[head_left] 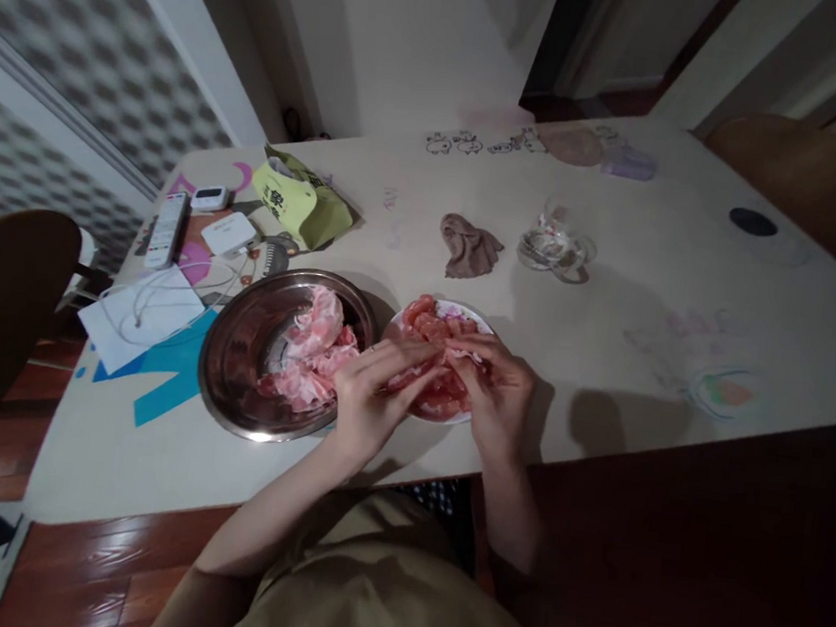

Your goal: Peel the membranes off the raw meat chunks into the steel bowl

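Observation:
Both hands are over a white plate [479, 313] heaped with pieces of reddish raw meat [435, 328]. My left hand [377, 389] reaches in from the plate's left side, its thumb and fingers pinched together. My right hand [498, 388] meets it from the right, fingers bent and closed. A thin, pale-edged slice of meat [465, 355] shows between the fingertips of the two hands, though they partly cover it. Left of the plate stands a wide steel bowl [229, 347] with a loose pile of pink, fat-streaked meat slices [317, 327] inside.
Behind the plate lie a crumpled brown cloth [469, 246] and a clear glass dish [552, 251]. A yellow-green bag [302, 200], a remote control [167, 230], a white box [229, 233], cables and paper [124, 340] crowd the left. Chairs stand at both sides.

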Demonstrator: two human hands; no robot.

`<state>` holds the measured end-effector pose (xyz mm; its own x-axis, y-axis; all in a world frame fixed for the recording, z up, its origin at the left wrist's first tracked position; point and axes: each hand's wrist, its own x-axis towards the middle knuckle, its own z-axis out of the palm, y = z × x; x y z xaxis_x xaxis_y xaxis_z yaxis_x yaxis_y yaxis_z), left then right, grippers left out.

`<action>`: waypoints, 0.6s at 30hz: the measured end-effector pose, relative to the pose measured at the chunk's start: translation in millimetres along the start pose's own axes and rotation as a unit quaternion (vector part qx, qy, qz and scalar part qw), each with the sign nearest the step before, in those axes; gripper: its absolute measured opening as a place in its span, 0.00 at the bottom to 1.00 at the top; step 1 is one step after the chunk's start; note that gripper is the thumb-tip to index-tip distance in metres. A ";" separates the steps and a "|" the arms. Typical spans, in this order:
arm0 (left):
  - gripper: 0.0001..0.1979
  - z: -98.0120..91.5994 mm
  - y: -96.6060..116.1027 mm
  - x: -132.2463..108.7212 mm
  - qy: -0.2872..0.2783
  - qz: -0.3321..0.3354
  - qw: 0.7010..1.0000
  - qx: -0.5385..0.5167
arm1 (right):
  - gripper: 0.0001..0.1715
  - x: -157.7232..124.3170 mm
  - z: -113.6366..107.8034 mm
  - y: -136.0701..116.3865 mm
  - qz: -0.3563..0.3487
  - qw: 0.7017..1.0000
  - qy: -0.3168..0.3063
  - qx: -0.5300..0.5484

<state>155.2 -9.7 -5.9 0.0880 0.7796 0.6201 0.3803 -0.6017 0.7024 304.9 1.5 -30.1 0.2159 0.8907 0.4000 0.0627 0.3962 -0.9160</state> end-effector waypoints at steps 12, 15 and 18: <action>0.11 -9.8 -2.8 -6.0 -0.001 0.040 0.999 0.026 | 0.10 -15.2 -2.3 -4.4 -0.077 0.994 0.005 -0.079; 0.10 -10.5 -3.2 -6.8 0.002 0.039 0.999 0.033 | 0.11 -14.1 -4.7 -7.0 -0.079 0.991 -0.002 -0.104; 0.09 -10.3 -3.8 -6.6 0.003 0.031 0.999 0.038 | 0.13 -12.6 -5.5 -9.6 -0.093 0.988 -0.003 -0.124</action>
<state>143.7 -14.4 -9.1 0.1074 0.7396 0.6644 0.4422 -0.6341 0.6344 306.9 -14.7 -26.5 0.1733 0.8090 0.5616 0.3377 0.4869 -0.8055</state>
